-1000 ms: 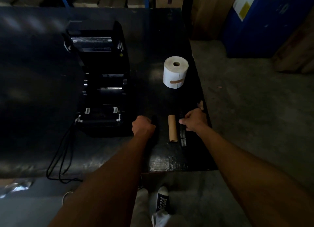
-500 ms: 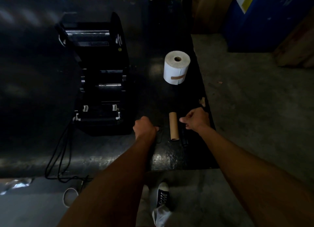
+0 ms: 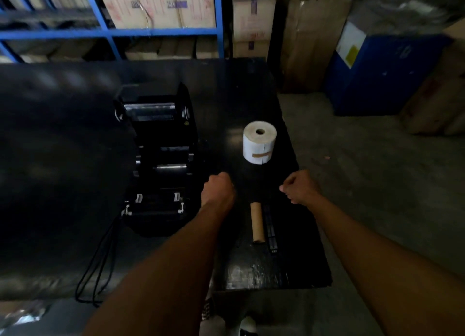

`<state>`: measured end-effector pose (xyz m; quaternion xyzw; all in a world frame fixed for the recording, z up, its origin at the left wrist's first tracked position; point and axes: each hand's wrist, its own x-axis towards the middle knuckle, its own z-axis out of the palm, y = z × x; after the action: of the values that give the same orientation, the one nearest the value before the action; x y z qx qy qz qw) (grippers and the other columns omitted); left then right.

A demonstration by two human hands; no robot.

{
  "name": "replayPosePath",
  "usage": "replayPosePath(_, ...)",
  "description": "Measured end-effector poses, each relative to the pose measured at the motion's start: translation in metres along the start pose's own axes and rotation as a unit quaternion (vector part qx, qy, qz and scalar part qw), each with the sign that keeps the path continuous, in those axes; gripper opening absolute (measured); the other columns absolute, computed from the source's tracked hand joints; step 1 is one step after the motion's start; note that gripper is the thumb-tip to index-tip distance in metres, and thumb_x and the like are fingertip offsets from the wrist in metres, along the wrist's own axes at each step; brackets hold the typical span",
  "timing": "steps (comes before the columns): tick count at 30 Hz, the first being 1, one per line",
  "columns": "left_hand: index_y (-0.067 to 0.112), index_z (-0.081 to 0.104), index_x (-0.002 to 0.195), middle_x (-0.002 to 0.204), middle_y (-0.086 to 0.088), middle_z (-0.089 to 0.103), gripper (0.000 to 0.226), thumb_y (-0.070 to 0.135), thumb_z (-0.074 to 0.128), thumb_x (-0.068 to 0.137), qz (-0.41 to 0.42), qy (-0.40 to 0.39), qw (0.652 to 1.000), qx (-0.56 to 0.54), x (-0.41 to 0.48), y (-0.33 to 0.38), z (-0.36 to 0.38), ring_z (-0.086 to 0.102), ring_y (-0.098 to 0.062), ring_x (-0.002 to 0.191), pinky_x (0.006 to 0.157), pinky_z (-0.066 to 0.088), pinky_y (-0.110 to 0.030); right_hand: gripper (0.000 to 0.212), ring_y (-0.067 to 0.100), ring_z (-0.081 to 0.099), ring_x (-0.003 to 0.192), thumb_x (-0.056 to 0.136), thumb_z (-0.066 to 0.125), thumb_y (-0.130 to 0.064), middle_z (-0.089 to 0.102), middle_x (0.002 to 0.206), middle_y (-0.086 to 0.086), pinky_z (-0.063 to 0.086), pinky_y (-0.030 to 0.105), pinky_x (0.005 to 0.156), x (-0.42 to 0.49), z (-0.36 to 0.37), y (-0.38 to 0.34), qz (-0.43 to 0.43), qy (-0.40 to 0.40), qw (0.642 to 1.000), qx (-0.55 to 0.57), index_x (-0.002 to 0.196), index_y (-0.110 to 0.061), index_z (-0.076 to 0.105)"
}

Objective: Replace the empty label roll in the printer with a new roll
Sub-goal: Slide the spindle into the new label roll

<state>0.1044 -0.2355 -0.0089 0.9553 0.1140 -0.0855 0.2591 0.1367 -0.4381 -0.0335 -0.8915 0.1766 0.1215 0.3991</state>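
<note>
The black label printer stands on the dark table with its lid swung up and its roll bay bare. A full white label roll stands on end to the right of it, taped shut. An empty brown cardboard core lies near the table's front, with a black spindle bar alongside it. My left hand hovers as a loose fist between printer and core, holding nothing. My right hand is also curled with nothing in it, just below and right of the white roll.
Black cables trail from the printer's front left over the table edge. The table's right edge drops to a concrete floor. Blue shelving with cardboard boxes stands behind; a blue bin sits at the right. My shoes show below.
Both hands have lifted away from the cardboard core and spindle bar and moved up the table toward the white roll. The view has tilted up, showing the shelving.
</note>
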Motion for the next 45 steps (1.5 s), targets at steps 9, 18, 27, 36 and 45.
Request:
replayPosePath(9,0.01,0.06,0.117,0.124,-0.017,0.057,0.031,0.012,0.063,0.087,0.147,-0.005,0.989,0.03,0.069,0.071,-0.046,0.058,-0.036,0.11,0.09,0.05,-0.042,0.051,0.03,0.062,0.11,0.075,0.081,-0.012,0.063,0.121,0.018,0.043,0.029,0.085,0.04,-0.017,-0.029,-0.042,0.005,0.999,0.0,0.121,-0.003,0.06)
replayPosePath(18,0.023,0.036,0.141,0.143,-0.017,0.025,0.079,0.036,0.078,0.076,0.204,-0.101,0.96,0.163,0.152,0.082,-0.011,0.028,-0.039,0.132,0.105,0.037,-0.058,0.084,0.031,0.05,0.131,0.07,0.085,-0.014,0.054,0.142,0.014,0.044,0.042,0.107,0.104,0.017,-0.03,0.005,-0.034,0.999,-0.004,0.143,-0.012,0.044)
replayPosePath(27,0.017,0.053,0.136,0.157,-0.024,0.006,0.066,0.05,0.069,0.08,0.317,-0.148,0.91,0.221,0.197,0.085,-0.003,-0.003,-0.04,0.146,0.113,0.022,-0.059,0.06,0.03,0.065,0.11,0.064,0.086,-0.019,0.072,0.116,0.011,0.053,0.037,0.093,0.14,0.03,-0.027,0.001,-0.029,0.999,0.025,0.121,-0.014,0.067)
replayPosePath(36,-0.006,0.069,0.096,0.12,-0.022,0.062,0.052,0.044,0.074,0.079,0.076,-0.114,0.975,-0.172,0.196,0.08,-0.016,0.057,-0.033,0.114,0.094,0.046,-0.038,0.052,0.027,0.059,0.108,0.085,0.067,-0.05,0.06,0.117,-0.006,0.052,0.031,0.066,0.128,-0.004,-0.043,0.064,-0.112,0.959,0.252,0.134,-0.038,0.055)
replayPosePath(45,0.008,0.07,0.089,0.091,-0.013,0.074,0.03,0.037,0.069,0.081,-0.108,-0.088,0.834,-0.534,0.131,0.059,-0.015,0.073,-0.025,0.077,0.062,0.058,-0.033,0.032,0.029,0.063,0.103,0.086,0.069,-0.038,0.061,0.121,0.007,0.061,0.048,0.073,0.081,-0.032,-0.097,0.026,-0.11,0.956,0.271,0.115,-0.028,0.062)
